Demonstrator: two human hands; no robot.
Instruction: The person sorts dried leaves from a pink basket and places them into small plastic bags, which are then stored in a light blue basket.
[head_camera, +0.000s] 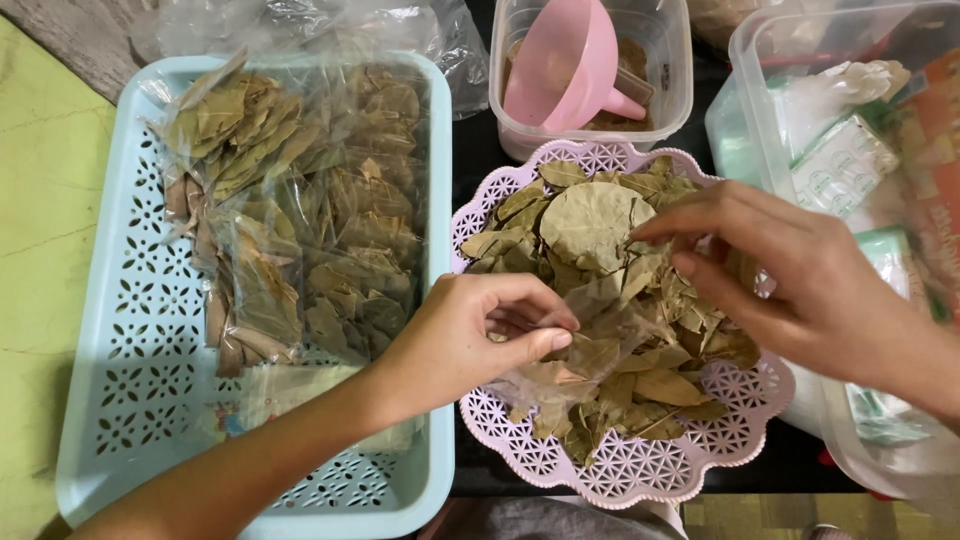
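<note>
The left hand (470, 335), with its bare forearm running in from the near left corner, lies closest to the lens. Its thumb and fingers are pinched on the mouth of a small clear plastic bag (580, 345), which sags over the near half of a pink lattice tray (640, 465) with a scalloped rim. The tray is heaped with dried bay leaves (590, 225) — olive and brown, some curled, one broad leaf lying on top toward the far side. The right hand (790, 275) comes in from the right and hovers over the heap, its fingertips drawn together on a leaf just beside the bag's mouth; whether the leaf is fully lifted cannot be told.

To the left stands a pale blue perforated basket (150, 330), touching or almost touching the pink tray's rim. Sealed clear packets of leaves (300, 230) are piled in its far half, and its near half shows bare lattice. Farther back, a clear tub (665, 80) holds a pink funnel (565, 65) lying on its side over brown matter. At the right edge, a large clear bin (760, 50) holds white and green packets — too blurred to describe.
</note>
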